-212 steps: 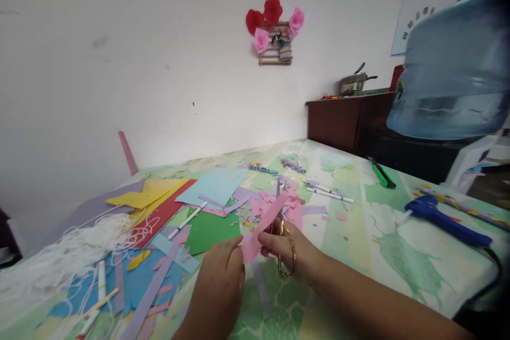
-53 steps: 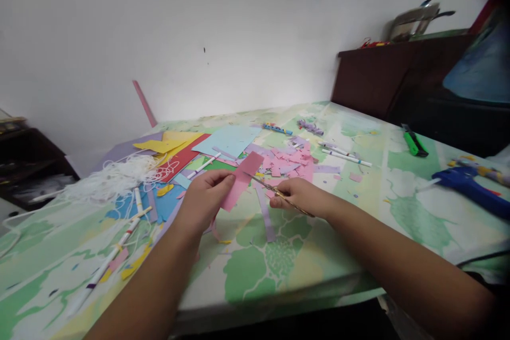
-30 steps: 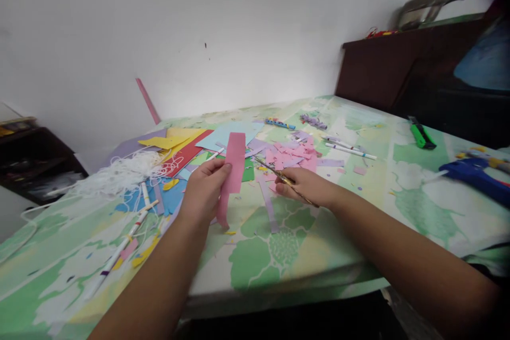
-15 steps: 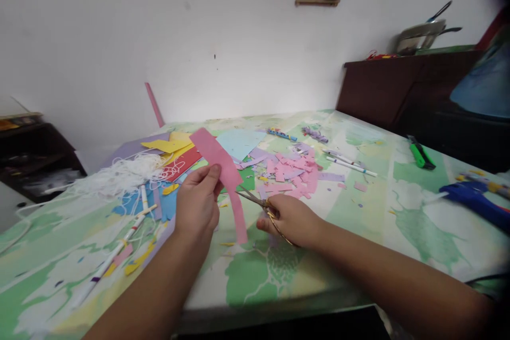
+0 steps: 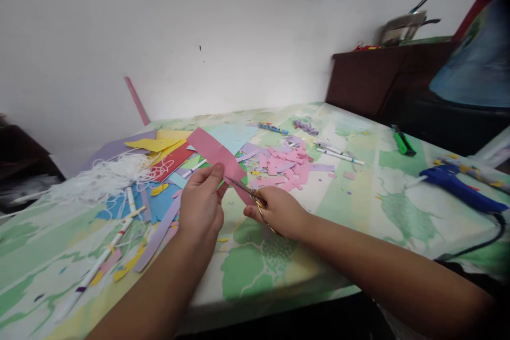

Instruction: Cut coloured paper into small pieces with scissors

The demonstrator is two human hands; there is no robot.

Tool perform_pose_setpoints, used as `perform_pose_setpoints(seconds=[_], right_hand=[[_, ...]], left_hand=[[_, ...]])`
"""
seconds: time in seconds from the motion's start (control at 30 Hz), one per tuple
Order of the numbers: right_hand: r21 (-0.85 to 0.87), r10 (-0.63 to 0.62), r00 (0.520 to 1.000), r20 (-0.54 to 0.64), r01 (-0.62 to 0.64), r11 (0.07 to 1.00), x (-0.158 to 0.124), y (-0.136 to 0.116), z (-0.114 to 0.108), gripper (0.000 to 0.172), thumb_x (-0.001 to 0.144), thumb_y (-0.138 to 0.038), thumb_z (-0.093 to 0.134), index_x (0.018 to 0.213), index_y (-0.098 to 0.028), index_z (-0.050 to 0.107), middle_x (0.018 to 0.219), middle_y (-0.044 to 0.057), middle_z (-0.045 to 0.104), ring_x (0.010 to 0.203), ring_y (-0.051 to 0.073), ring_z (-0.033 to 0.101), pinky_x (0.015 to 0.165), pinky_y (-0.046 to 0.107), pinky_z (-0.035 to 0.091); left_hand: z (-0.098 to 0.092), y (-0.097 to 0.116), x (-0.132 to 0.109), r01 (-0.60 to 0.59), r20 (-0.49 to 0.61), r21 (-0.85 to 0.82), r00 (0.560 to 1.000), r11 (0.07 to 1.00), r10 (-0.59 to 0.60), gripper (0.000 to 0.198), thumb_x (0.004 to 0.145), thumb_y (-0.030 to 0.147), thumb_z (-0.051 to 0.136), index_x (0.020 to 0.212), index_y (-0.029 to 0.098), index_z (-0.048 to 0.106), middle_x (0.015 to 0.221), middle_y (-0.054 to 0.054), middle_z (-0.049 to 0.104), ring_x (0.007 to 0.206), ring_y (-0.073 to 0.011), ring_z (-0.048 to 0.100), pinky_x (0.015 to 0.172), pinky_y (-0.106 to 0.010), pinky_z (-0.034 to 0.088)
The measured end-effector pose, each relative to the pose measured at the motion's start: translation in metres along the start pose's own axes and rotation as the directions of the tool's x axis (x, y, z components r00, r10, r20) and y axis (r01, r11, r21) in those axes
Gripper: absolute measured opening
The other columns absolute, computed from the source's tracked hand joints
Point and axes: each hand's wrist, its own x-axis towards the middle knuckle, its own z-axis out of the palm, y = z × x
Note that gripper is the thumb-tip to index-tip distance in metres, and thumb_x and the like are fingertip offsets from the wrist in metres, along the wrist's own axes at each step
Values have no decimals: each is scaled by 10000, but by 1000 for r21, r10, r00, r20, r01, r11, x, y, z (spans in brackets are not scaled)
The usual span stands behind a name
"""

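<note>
The left hand (image 5: pixel 201 199) pinched a pink paper strip (image 5: pixel 213 153) between thumb and fingers, while the right hand (image 5: pixel 281 210) gripped the gold-handled scissors (image 5: pixel 258 202). The strip was in front of the hands, its long axis slanting from far left down towards the right hand; the left hand was the nearer, in contact with it. The blades pointed left, at its lower part. Farther out lay pink scraps (image 5: pixel 286 162) and, well to the right, a blue glue gun (image 5: pixel 458 185).
</note>
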Motion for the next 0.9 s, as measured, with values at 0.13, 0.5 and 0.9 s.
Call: perform_pose_setpoints(seconds=[0.13,0.5,0.9], right_hand=[[-8,-9,999,-43,8,1000,1,1,1,496,673,-633,314,608,-162,455,549,-12,444,469,73,332,431,208,197],[27,-21,994,-105,24,999,4,3,4,462,686,-601,337,576,-160,420,517,-28,415,461,66,332,424,195,191],[42,-5,993,-121,10,999,3,4,1,454,703,-583,338,582,-156,435,514,-29,409,460,66,316,431,204,192]], left_hand=[[0,-3,0,-7,37,-25,999,1000,8,146,543,230,653,598,162,535,622,48,554,624,-74,519,694,-276,425],[-3,-1,1,28,167,18,985,999,-30,176,579,240,635,715,162,555,704,19,574,637,-87,536,664,-276,434],[-3,-4,-2,52,214,177,973,983,-90,147,541,185,638,643,133,546,614,33,554,560,-80,531,600,-252,452]])
